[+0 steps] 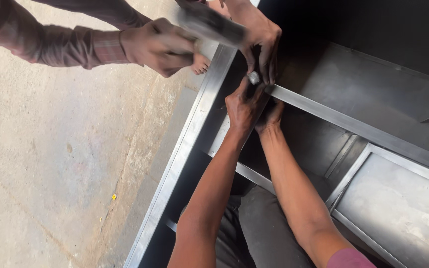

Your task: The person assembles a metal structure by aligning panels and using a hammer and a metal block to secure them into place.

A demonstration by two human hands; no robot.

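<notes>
Hands meet at one joint of a steel frame: the person's left hand (244, 106) is clenched around the near end of a slim steel crossbar (353, 126), thumb and fingers wrapped over it just where it meets the frame's long outer rail (184, 149). The right hand (271, 115) lies tucked close beside and partly under the left, touching it; its fingers are hidden in shadow, so whether it grips the bar or only presses against it cannot be told. Directly above them, a small rounded metal tip (254, 78) shows between the person's fingers and those of a co-worker's hand (259, 42), which reaches down from the top edge and pinches at the same spot. The co-worker's other hand (157, 45), in a checked maroon sleeve (61, 42), is closed on a blurred grey tool (212, 24) held over the rail. A bare foot (200, 63) peeks out beneath that hand, on the floor beside the rail. The crossbar runs away to the right, slanting down across a dull sheet-metal panel (373, 84). A second framed panel (403, 208) lies lower right. The person's forearms rise from the bottom edge over dark trousers (264, 233). Rough concrete floor (51, 164) fills the left side.
</notes>
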